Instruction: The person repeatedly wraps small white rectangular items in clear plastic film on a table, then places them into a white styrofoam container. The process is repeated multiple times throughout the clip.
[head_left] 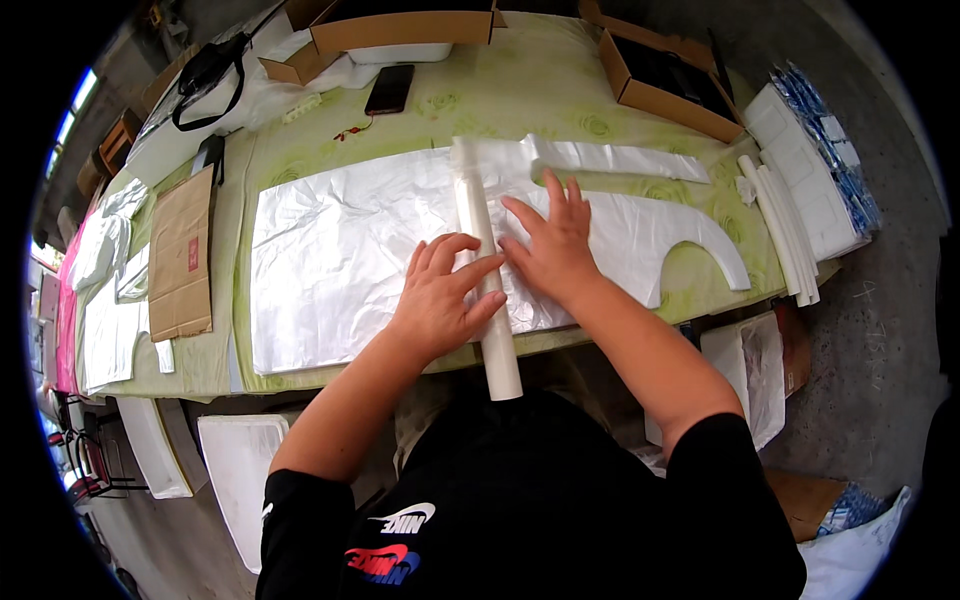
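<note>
A stack of white plastic vest bags (330,265) lies flat across the table, its two handle loops toward the right. Across it rests a pale cream tube (504,365), running from the far edge of the bags to past the table's near edge. My left hand (437,295) lies against the tube's left side, its fingers spread and slightly bent, fingertips over the tube. On the tube's other side, my right hand (552,240) is spread with fingers apart over the bags, its thumb close to the tube. Neither hand is wrapped round it.
A green patterned cloth (490,80) covers the table. Toward the back are a phone (390,90) and an open cardboard box (665,85). Flattened cardboard (183,255) lies at left, beside more white bags (110,320). At right stand several white tubes (780,230). White bins (240,470) sit below.
</note>
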